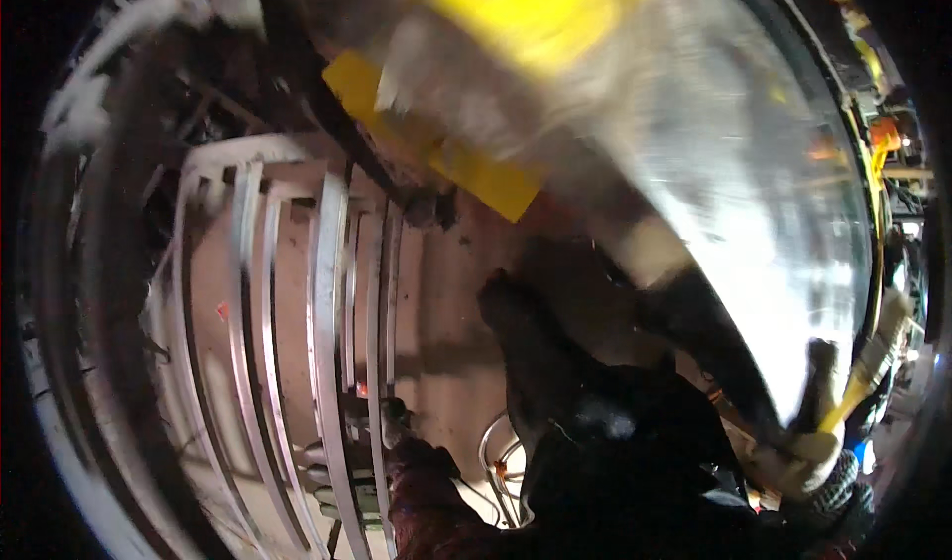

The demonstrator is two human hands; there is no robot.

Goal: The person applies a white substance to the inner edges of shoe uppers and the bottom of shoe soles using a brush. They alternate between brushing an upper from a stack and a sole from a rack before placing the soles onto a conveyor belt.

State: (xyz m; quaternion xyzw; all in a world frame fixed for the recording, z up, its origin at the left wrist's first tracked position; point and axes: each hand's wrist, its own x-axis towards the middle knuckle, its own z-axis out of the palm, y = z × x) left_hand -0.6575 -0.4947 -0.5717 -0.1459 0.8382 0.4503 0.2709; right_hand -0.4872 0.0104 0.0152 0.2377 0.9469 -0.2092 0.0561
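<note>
My right hand (805,464), in a pale glove with a dark knitted cuff, is at the lower right. Its fingers are closed around what looks like a brush (861,387) with a yellow handle, its pale end pointing up and away. Just beside it lies the lower edge of a large shiny, silvery curved sheet (764,233). At lower left, a maroon sleeve leads to my left hand (399,423), dark and partly in shadow. That hand is against the upright metal bars (332,292); its fingers cannot be made out.
Yellow pieces (486,178) cross the upper middle, and a blurred bright yellow shape (535,10) is at the top. Dark clothing (615,431) fills the lower middle. A looped cable (488,451) lies on the brownish floor (446,302). Blurred dark frame parts (129,292) stand far left.
</note>
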